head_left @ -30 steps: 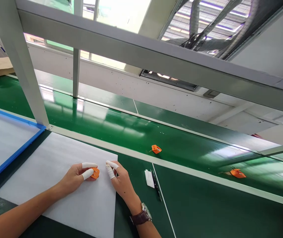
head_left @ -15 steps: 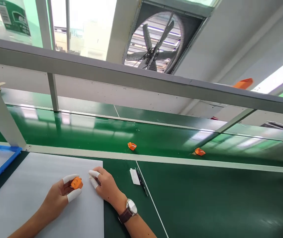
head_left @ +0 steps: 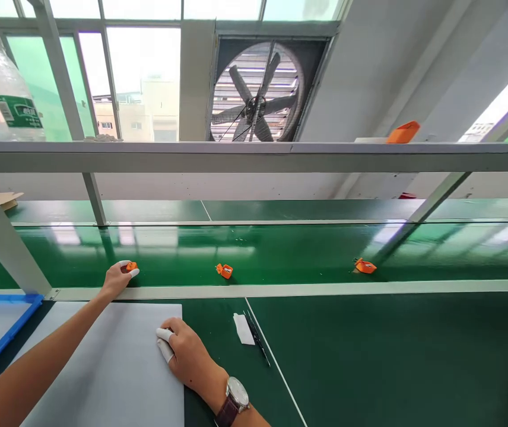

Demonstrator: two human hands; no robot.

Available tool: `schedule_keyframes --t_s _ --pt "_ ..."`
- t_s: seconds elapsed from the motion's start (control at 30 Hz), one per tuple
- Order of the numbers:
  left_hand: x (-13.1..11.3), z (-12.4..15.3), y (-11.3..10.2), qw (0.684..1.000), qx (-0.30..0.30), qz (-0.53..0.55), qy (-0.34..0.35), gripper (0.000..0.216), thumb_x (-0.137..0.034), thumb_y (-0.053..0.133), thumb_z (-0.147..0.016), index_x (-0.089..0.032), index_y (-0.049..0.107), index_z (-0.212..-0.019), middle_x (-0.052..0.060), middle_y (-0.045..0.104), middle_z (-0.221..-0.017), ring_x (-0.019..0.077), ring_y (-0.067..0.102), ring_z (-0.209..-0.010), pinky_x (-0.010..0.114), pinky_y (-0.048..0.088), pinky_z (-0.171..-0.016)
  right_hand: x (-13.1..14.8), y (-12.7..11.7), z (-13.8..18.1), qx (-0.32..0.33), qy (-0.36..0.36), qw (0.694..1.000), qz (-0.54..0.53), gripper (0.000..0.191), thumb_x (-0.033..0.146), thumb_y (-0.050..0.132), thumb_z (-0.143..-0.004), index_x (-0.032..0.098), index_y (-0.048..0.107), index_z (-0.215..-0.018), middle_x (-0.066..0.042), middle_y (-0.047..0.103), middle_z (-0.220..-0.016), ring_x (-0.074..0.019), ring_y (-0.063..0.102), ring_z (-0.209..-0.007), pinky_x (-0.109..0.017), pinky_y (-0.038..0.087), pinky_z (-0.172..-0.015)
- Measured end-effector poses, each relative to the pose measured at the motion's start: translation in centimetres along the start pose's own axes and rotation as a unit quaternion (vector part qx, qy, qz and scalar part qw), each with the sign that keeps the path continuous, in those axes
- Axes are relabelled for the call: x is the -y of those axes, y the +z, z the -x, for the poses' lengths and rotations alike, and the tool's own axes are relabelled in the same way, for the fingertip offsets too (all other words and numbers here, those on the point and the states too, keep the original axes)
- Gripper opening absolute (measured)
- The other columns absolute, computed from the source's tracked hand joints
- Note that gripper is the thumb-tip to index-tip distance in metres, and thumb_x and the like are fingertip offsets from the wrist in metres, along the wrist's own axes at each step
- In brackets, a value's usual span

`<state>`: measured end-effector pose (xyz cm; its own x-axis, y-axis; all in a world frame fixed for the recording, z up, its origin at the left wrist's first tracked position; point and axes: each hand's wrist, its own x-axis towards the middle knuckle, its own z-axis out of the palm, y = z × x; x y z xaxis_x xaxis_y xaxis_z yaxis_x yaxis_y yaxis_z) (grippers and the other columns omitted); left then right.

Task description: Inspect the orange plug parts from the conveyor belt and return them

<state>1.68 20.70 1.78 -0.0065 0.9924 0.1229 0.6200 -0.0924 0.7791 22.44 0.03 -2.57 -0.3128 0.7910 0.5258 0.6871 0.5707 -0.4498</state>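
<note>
My left hand (head_left: 118, 277), with white finger cots on thumb and index finger, is stretched forward to the near side of the green belt (head_left: 183, 249). Between those fingertips it pinches a small orange plastic part (head_left: 132, 266), at or just above the belt surface; contact is unclear. My right hand (head_left: 187, 353), also in white finger cots and with a watch (head_left: 237, 392) on the wrist, rests at the right edge of the white sheet (head_left: 116, 356). Its fingers are curled together, and nothing shows in them.
Two similar orange parts lie on the belt, one in the middle (head_left: 224, 271) and one further right (head_left: 365, 266). A pale rail (head_left: 281, 291) separates belt and table. Right of the sheet lie a white paper piece (head_left: 243, 329) and a black pen (head_left: 257, 338). A blue-edged tray (head_left: 5, 341) stands left.
My left hand has moved forward from above the sheet to the belt, carrying the orange part. My right hand stays by the sheet's edge. The view has levelled out.
</note>
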Motion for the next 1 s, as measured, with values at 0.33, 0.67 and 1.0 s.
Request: schedule_keyframes --t_s 0.33,0.67,1.0 --pt "-1.0 2.8 1.7 0.987 -0.080 -0.045 0.132 0.072 -0.049 0.064 -0.080 -0.011 0.048 -0.139 0.017 0.054 -0.124 0.0328 0.055 -0.114 0.047 0.047 -0.097 -0.1 -0.2 -0.3 0.008 -0.002 1.000 0.030 0.017 0.013 0.057 -0.089 0.016 0.070 -0.100 -0.009 0.067 -0.107 -0.0211 0.063 -0.095 -0.031 0.055 -0.087" --pt "-8.0 5.6 12.7 0.947 0.148 -0.006 0.285 0.072 -0.027 0.074 -0.073 -0.018 0.049 -0.140 0.013 0.056 -0.133 0.0252 0.062 -0.111 0.035 0.054 -0.091 -0.5 0.3 -0.2 0.040 0.003 0.996 0.074 0.019 0.014 0.059 -0.083 0.013 0.073 -0.095 -0.010 0.067 -0.108 -0.0225 0.061 -0.096 -0.031 0.054 -0.090" --pt "-12.4 2.2 17.7 0.970 0.173 0.011 0.171 0.033 -0.035 0.072 -0.087 -0.013 0.066 -0.111 0.011 0.067 -0.117 0.0272 0.063 -0.111 0.049 0.049 -0.099 -0.9 0.6 -0.2 0.036 -0.011 0.996 0.078 0.020 0.021 0.061 -0.085 0.014 0.072 -0.101 -0.009 0.068 -0.107 -0.0217 0.061 -0.095 -0.029 0.053 -0.088"
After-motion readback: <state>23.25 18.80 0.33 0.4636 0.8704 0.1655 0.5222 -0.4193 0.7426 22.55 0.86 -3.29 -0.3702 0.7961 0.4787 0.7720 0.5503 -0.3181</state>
